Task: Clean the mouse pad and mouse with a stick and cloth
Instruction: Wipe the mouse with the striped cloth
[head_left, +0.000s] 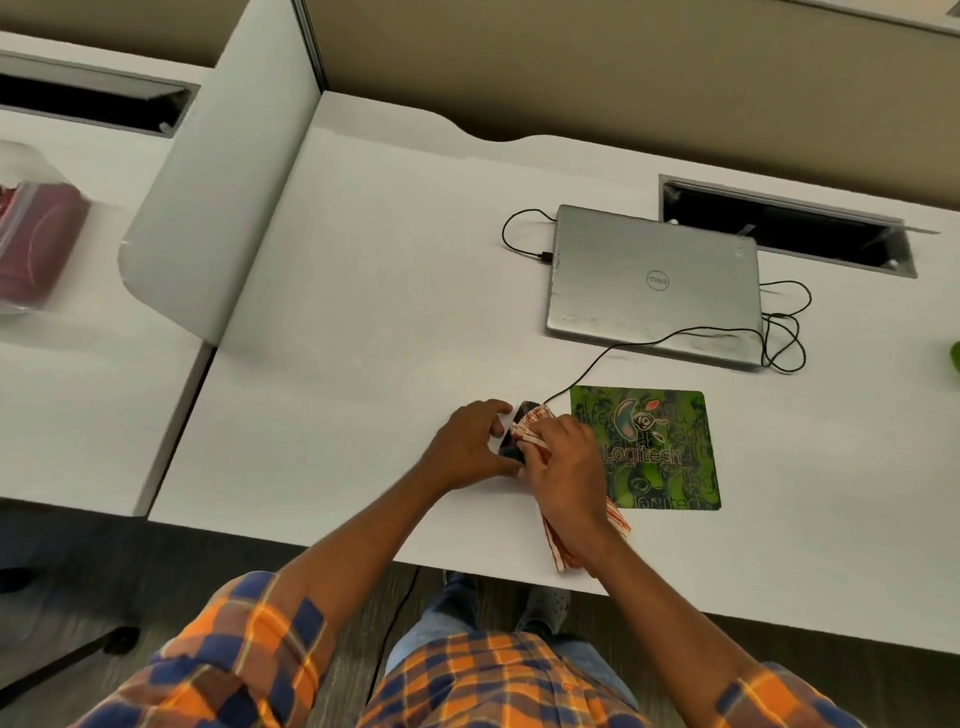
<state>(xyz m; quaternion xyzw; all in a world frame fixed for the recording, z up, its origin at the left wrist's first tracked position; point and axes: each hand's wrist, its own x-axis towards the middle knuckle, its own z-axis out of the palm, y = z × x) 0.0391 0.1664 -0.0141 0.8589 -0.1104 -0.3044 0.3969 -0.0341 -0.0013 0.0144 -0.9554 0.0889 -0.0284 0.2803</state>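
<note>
A black wired mouse (513, 442) lies on the white desk just left of the green Logitech mouse pad (660, 447). My left hand (470, 447) grips the mouse from its left side, fingers curled round it. My right hand (563, 467) holds a red-and-white striped cloth (530, 423) and presses it on the mouse's top; the cloth's tail (563, 556) hangs out below my wrist. Most of the mouse is hidden under the cloth and hands. No stick is in view.
A closed silver Dell laptop (654, 286) lies behind the pad, with black cables (779, 338) looping at its right and left. A cable slot (784, 228) is open behind it. A white divider (218, 182) stands at left; the desk edge (363, 540) is close to me.
</note>
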